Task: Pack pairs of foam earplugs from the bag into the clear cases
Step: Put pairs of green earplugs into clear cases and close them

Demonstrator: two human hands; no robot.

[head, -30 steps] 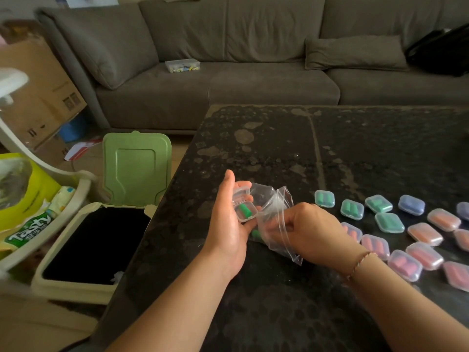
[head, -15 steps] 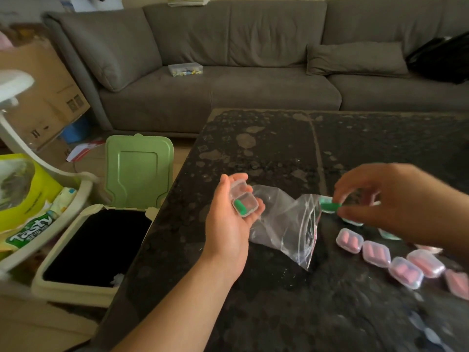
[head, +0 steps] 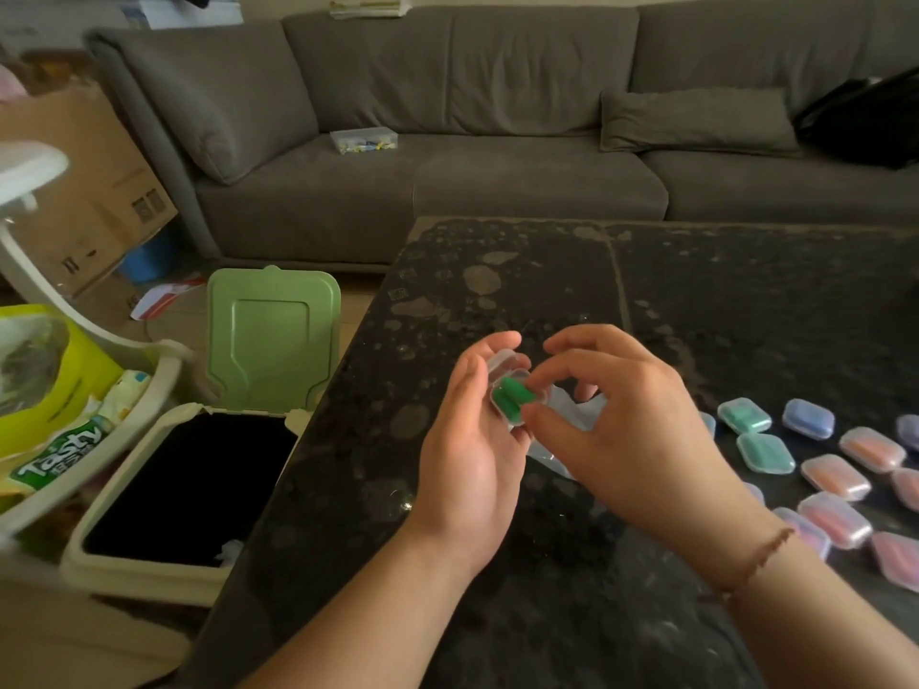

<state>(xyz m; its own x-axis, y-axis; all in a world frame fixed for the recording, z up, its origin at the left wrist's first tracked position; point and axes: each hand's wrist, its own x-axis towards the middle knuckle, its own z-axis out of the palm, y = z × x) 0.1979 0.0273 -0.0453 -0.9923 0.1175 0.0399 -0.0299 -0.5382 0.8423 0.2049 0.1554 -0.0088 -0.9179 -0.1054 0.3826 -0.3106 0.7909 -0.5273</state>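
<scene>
Black table (head: 547, 271) lies bare toward 12 o'clock; left hand (head: 472, 460) cups the open case (head: 514, 390) with green earplugs (head: 512, 397), right hand (head: 631, 435) fingertips pinching its edge

Soft, dim daylight fills the room, with no hard shadows; pale patches of glare lie on the far part of the dark speckled table (head: 522, 290). The wide lens bends the grey sofa (head: 447, 116) and frame edges, and detail is slightly soft throughout, more so at the corners.
</scene>
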